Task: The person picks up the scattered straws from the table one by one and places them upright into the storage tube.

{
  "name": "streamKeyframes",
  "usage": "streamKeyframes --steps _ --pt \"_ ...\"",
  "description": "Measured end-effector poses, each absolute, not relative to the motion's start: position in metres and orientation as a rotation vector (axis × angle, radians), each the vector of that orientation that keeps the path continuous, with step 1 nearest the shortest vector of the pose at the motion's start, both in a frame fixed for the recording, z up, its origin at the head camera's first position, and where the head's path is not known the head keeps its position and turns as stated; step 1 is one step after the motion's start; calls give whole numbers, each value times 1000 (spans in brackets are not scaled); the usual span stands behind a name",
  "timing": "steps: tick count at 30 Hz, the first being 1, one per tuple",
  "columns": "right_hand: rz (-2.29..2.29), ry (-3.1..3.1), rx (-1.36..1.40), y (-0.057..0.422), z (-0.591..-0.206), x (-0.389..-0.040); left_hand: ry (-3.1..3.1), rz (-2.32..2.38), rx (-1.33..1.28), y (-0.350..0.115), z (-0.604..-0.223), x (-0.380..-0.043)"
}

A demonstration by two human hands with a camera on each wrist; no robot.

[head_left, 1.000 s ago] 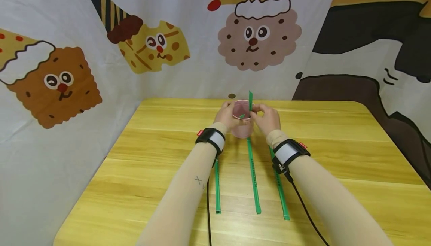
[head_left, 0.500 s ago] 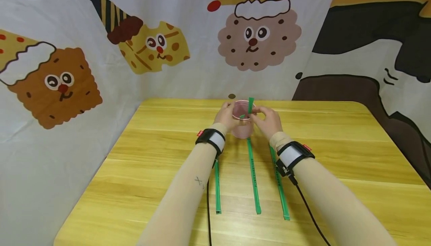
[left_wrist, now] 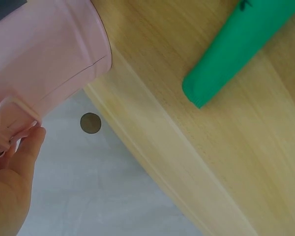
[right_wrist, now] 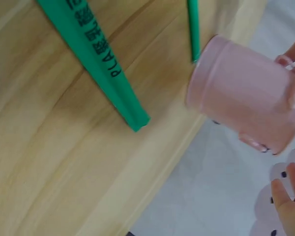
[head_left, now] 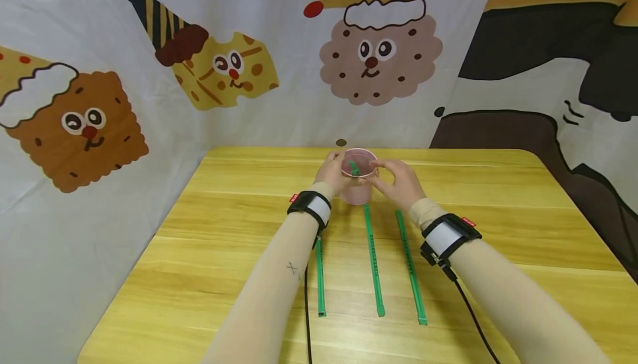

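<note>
A small pink pail (head_left: 356, 193) stands near the far table edge, with metal-and-plastic ears on its sides. My left hand (head_left: 331, 174) grips the pail by its left side and rim. Green straw ends (head_left: 354, 169) show inside it, low behind the front rim. My right hand (head_left: 402, 184) is at the pail's right rim with thumb and forefinger apart and nothing between them; its fingers (right_wrist: 287, 196) look straight in the right wrist view. Three green wrapped straws lie towards the front: a left straw (head_left: 321, 286), a middle straw (head_left: 374, 259) and a right straw (head_left: 411, 267).
The wooden table (head_left: 224, 231) ends just behind the pail, against a hanging cloth (head_left: 294, 114) printed with cartoon biscuits. A black cable (head_left: 307, 314) runs from the left wrist strap and another cable (head_left: 471, 311) from the right one.
The green straw upright between my right fingers went down into the pail and leans left there. My right fingers let it go, and the right forearm shifted right. The left hand keeps its grip.
</note>
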State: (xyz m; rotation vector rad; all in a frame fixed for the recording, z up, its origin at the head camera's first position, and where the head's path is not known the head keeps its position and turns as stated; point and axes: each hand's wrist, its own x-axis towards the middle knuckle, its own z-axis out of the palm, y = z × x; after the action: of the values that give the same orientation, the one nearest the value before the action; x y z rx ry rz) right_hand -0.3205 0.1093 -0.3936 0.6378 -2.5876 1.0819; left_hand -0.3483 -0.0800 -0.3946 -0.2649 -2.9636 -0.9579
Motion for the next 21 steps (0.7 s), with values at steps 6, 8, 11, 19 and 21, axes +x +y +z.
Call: streamKeyframes --steps 6,8,11,19,21 --pt "1074 -2579 659 116 -382 -290 -2954 -1001 -269 -79 -395 -346" --pt "1077 -2598 651 120 -380 -278 -2946 -1021 -259 -78 -395 -345" --pt "1095 -2656 614 128 -382 -259 -2934 -1048 -243 -78 -396 -345" --pt "891 -2916 501 154 -413 -227 -2913 -1074 -250 -79 -397 -346" --pt "826 -2990 475 159 -422 -223 -2906 -1071 -254 -79 -399 -347"
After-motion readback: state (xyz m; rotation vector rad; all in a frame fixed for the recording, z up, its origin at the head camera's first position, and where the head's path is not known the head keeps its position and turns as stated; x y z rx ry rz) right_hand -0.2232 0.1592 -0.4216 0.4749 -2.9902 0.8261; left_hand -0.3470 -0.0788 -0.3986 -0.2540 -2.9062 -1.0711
